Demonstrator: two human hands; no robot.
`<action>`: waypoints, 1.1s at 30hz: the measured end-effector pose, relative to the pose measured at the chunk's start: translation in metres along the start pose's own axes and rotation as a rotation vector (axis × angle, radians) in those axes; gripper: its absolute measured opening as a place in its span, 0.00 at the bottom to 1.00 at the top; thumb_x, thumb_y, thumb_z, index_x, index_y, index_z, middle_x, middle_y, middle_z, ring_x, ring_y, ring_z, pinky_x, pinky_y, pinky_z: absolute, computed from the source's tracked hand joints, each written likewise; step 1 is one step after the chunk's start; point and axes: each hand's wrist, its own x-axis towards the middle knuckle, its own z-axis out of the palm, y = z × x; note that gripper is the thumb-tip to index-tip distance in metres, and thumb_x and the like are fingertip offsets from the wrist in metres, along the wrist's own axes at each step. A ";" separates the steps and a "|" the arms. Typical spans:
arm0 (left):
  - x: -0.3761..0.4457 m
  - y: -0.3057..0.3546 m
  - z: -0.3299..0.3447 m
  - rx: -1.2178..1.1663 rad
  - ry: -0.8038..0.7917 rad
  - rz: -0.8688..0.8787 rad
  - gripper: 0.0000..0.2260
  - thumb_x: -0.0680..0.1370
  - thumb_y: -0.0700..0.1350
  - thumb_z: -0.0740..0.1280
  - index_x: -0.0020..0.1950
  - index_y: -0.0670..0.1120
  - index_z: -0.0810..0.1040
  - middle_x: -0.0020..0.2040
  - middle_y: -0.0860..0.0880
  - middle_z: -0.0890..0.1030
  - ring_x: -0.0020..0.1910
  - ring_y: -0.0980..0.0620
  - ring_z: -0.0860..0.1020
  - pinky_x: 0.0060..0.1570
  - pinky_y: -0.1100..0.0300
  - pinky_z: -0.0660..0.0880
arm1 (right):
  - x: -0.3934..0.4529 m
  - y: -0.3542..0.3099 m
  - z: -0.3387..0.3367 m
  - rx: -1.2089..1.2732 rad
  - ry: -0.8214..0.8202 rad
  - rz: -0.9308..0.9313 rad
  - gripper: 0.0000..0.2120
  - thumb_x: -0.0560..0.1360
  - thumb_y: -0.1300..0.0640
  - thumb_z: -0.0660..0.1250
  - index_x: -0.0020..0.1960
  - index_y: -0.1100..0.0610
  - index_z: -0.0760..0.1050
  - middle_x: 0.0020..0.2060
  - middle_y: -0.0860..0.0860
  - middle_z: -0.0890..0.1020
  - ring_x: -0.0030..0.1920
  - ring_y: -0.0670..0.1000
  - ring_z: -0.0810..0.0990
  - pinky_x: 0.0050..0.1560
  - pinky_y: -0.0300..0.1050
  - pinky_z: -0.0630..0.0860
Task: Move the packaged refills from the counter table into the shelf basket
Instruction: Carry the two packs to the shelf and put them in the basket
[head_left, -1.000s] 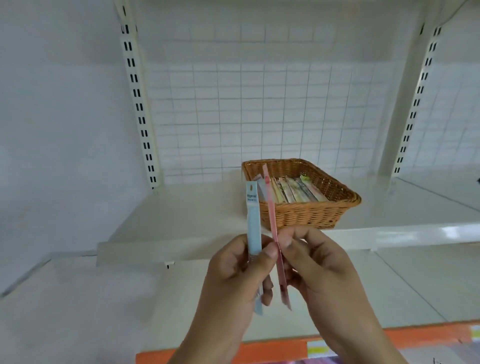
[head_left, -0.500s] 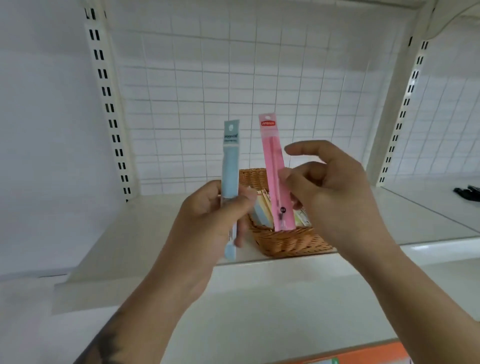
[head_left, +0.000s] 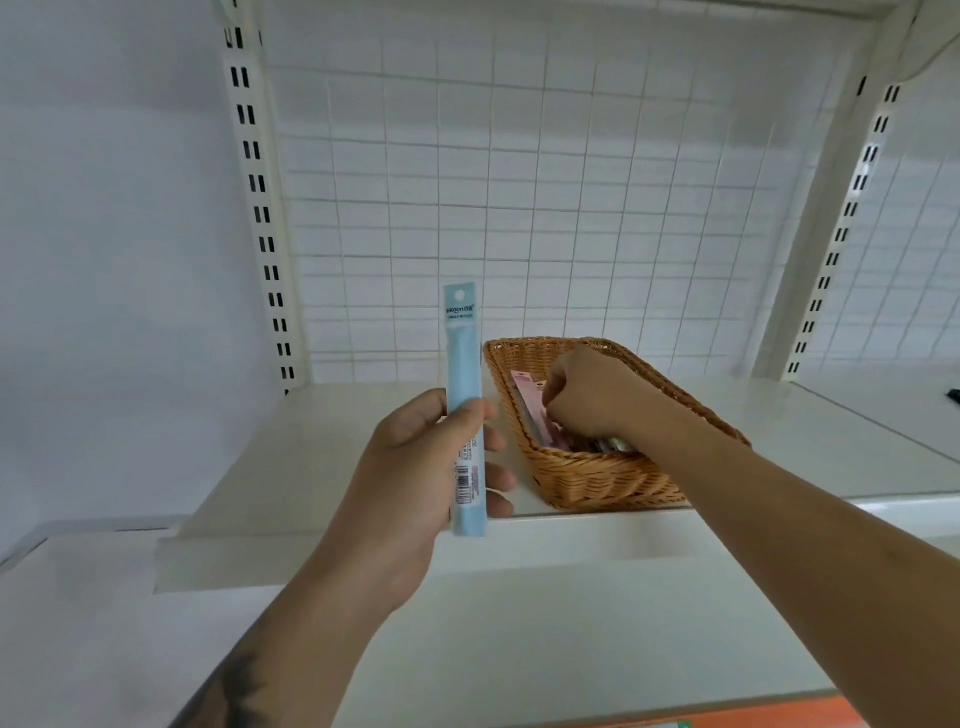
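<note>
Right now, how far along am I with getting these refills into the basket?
Several packs already lie in the basket. Your right hand is inside it, setting down the pink pack. The blue pack, upright in your left hand, is left to go in.

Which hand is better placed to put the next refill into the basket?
Left, most likely. The left hand already grips the blue refill pack upright just beside the wicker basket, while the right hand is inside it with the pink pack.

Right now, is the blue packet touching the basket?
Apart. The head view shows the blue packet upright in the left hand, with white shelf visible between it and the basket.
</note>
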 end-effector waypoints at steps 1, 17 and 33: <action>-0.001 0.000 0.000 0.008 0.005 0.000 0.08 0.84 0.44 0.64 0.53 0.44 0.82 0.40 0.46 0.82 0.35 0.45 0.81 0.36 0.51 0.80 | -0.001 0.000 0.000 -0.012 0.008 -0.011 0.05 0.71 0.63 0.72 0.43 0.55 0.85 0.42 0.54 0.87 0.43 0.56 0.86 0.46 0.53 0.85; -0.009 0.011 0.031 -0.204 0.078 -0.083 0.18 0.84 0.52 0.62 0.42 0.47 0.86 0.39 0.46 0.81 0.37 0.49 0.75 0.38 0.55 0.69 | -0.123 -0.015 0.013 0.529 0.526 -0.557 0.02 0.79 0.57 0.72 0.49 0.52 0.79 0.35 0.42 0.81 0.37 0.45 0.80 0.36 0.33 0.73; -0.021 -0.017 0.006 0.911 0.092 0.307 0.12 0.81 0.60 0.63 0.63 0.61 0.77 0.62 0.61 0.78 0.64 0.57 0.75 0.65 0.55 0.71 | -0.059 0.011 -0.030 0.547 0.273 -0.059 0.06 0.77 0.62 0.69 0.49 0.53 0.80 0.37 0.54 0.85 0.24 0.45 0.71 0.25 0.37 0.68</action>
